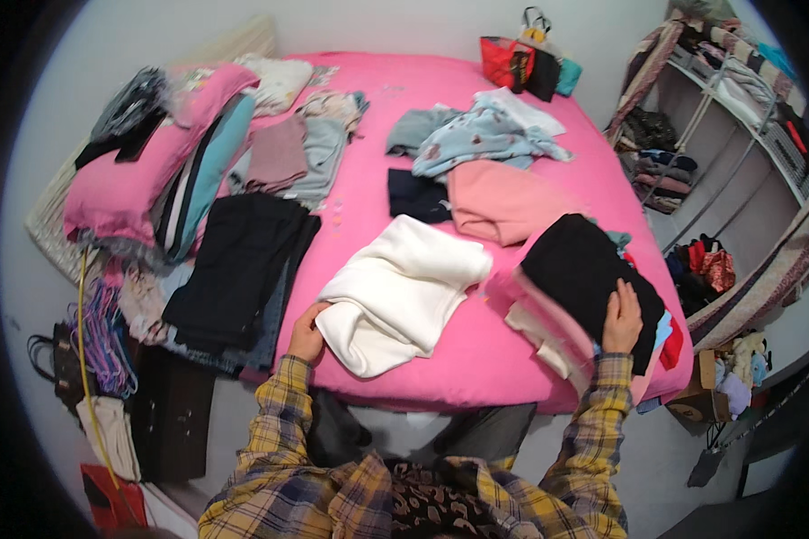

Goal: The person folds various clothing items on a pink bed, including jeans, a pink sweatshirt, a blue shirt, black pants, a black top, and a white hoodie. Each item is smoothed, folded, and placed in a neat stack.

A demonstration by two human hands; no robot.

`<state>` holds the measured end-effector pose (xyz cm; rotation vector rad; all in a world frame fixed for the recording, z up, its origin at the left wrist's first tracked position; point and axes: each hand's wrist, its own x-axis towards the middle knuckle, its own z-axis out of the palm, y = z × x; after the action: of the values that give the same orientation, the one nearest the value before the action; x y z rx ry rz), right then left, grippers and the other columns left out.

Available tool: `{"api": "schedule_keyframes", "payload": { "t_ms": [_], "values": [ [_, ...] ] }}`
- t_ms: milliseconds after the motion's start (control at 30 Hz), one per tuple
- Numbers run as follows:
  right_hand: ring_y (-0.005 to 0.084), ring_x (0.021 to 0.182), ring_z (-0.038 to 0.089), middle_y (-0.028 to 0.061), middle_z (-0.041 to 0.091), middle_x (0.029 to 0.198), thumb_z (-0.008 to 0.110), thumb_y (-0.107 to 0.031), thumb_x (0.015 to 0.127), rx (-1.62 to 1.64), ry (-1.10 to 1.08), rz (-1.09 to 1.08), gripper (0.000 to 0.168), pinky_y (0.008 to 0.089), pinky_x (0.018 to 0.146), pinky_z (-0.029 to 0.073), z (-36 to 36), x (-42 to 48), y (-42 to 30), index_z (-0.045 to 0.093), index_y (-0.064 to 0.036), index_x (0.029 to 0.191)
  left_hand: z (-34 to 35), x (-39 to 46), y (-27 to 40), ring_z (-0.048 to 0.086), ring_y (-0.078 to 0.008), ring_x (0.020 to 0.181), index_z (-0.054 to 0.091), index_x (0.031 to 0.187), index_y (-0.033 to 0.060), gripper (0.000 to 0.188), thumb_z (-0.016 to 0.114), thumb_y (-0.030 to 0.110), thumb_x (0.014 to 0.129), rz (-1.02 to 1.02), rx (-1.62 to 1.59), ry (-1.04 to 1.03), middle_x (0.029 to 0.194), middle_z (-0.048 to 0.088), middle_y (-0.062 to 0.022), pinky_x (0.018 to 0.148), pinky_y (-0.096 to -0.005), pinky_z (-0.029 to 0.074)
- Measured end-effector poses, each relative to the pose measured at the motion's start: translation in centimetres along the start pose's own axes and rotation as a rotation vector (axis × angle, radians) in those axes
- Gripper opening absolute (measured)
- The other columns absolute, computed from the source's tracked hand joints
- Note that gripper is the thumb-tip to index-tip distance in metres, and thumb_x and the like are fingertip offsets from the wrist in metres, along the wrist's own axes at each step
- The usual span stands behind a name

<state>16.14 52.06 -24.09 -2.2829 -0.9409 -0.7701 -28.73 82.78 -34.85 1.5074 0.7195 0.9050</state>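
On the pink bedsheet (458,364) in front of me lies a folded white garment (398,290). My left hand (308,333) is at its near left edge, the fingertips partly under the cloth, so I cannot tell whether they grip it. To the right, my right hand (623,316) rests flat on a folded black garment (566,269), which tops a stack of pink, red and other clothes. Beside that stack sits a cream cloth piece (538,337). Behind the white garment are a folded salmon garment (505,202) and a small navy one (416,195).
A light blue patterned garment (478,138) lies farther back. At left are folded black trousers (243,263), a pink pillow (128,182) and bundled hangers (104,337). Bags (512,64) stand at the far corner. A clothes rack (735,101) and a cardboard box (701,391) flank the right side.
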Motion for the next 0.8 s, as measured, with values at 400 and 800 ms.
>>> {"api": "schedule_keyframes", "payload": {
  "t_ms": [400,800],
  "values": [
    [0.0285,0.093,0.057,0.0148,0.061,0.099,0.060,-0.004,0.075,0.615,-0.046,-0.003,0.026,0.0372,0.086,0.043,1.1,-13.4,-17.7,0.061,-0.002,0.100,5.0,-2.6,9.2,0.041,-0.0277,0.119,0.056,0.115,0.0142,0.049,0.063,0.007,0.067,0.651,0.989,-0.021,0.123,0.050,-0.0105,0.103,-0.0469,0.025],
    [0.0317,0.101,0.053,0.0146,0.058,0.108,0.057,-0.003,0.074,0.710,-0.331,-0.064,0.027,0.0375,0.089,0.041,6.2,-21.7,-17.8,0.060,-0.003,0.101,-0.2,13.6,6.9,0.053,-0.0369,0.089,0.060,0.096,0.0006,0.026,0.061,0.016,0.075,0.414,0.564,0.795,0.096,0.059,-0.0176,0.081,-0.0406,0.042]
  ]
}}
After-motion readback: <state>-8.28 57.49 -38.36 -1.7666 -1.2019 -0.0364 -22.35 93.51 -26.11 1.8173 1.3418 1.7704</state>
